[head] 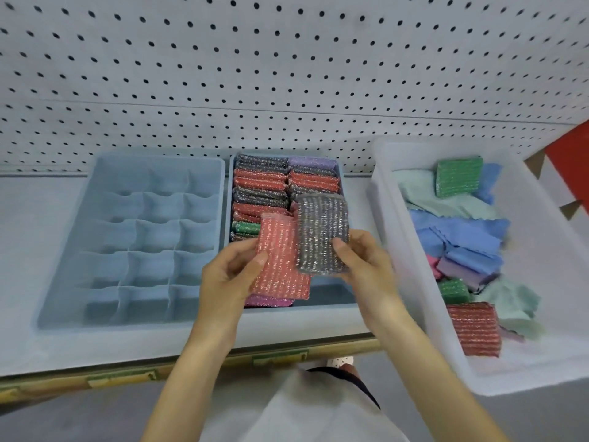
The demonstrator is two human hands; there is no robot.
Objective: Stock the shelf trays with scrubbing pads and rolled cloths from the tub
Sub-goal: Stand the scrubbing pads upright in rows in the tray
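Over the middle tray (318, 310), both hands held scrubbing pads just above the stock. The left hand (232, 269) pinched a red pad (280, 266) by its left edge, thumb on top and fingers curled beneath, so the pad stretched right from the hand and hid part of the tray's near end. The right hand (360, 260) pinched a grey pad (320, 231) at its lower right corner, thumb on the face; this pad stood up and left of the hand, its lower left corner overlapping the red pad. Behind them, packed rows of pads (261, 193) filled the far part of the tray on edge. To the left sat a divided tray (76, 237), and to the right a white tub (411, 154) holding loose cloths (459, 231), a green pad (459, 177) at the far end and a dark red pad (475, 327) near the front.
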